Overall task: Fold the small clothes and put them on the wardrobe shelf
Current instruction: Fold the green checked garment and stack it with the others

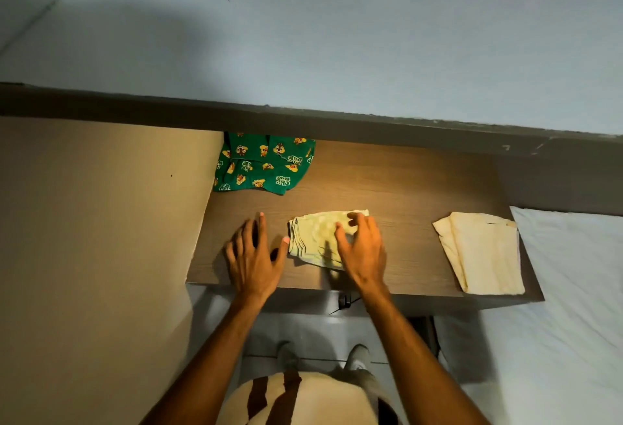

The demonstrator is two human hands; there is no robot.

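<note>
Item: shelf point(404, 188), wooden, at waist level before the person; both hands reached over its near edge.

Left hand point(254, 256): lay flat on the bare wood, fingers straight and spread, holding nothing; its thumb tip just met the left edge of the pale green cloth point(313, 239).

Right hand point(362, 245): rested on the right part of that same cloth, fingers spread and slightly bent; whether they pressed or pinched the fabric could not be made out, the hand being blurred.

Pale green cloth: folded small, lying between the hands, on the shelf.

Cream cloth point(482, 252): folded, well to the right of the right hand, near the shelf's front edge.

Green printed garment point(263, 165): beyond the left hand, at the shelf's back; loosely laid, its far part hidden under the ledge above.

Step judged: placing or squaring the folded green cloth. Next move likely called for releasing it and fetching another piece.

Unclear: the shelf's rear depth; red and blue fabric cut off at the far top right.
</note>
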